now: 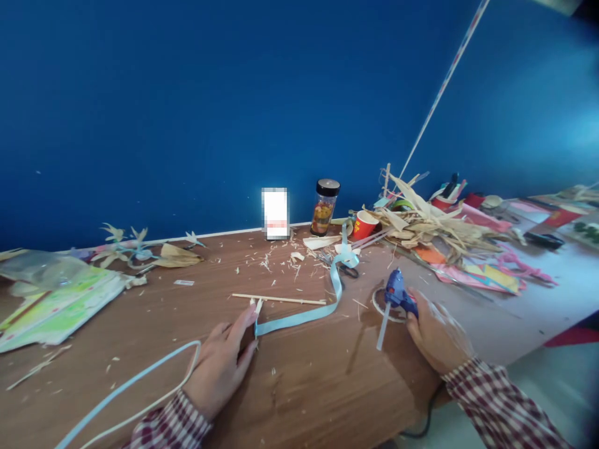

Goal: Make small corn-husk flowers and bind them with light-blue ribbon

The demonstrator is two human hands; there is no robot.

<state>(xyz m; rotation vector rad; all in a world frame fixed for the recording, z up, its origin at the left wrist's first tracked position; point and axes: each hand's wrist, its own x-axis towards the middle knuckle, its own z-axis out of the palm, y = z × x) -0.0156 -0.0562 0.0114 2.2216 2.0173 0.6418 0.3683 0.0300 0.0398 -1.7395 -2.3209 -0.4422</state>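
Note:
My left hand (219, 362) rests low over the wooden table, thumb and fingers closed around the near end of a light blue ribbon (299, 319). Small pale strips stick up at its fingertips. From there the ribbon runs right, then bends back to a bow-like bunch. A thin pale stick (278, 299) lies just beyond those fingers. Beside the left wrist is a loop of pale blue and white cord (135, 373). On the right, my right hand (437, 330) grips the handle of a blue glue gun (395, 290), a translucent glue stick (384, 327) projecting from it.
A dark-lidded jar (324, 212) and red paper cup (364, 225) stand near the blue wall. Dried corn husks (435, 218) pile up at right, with coloured paper below. A green-white sheet (60, 305) lies left. Scraps litter the table (318, 386); a cable hangs off its front edge.

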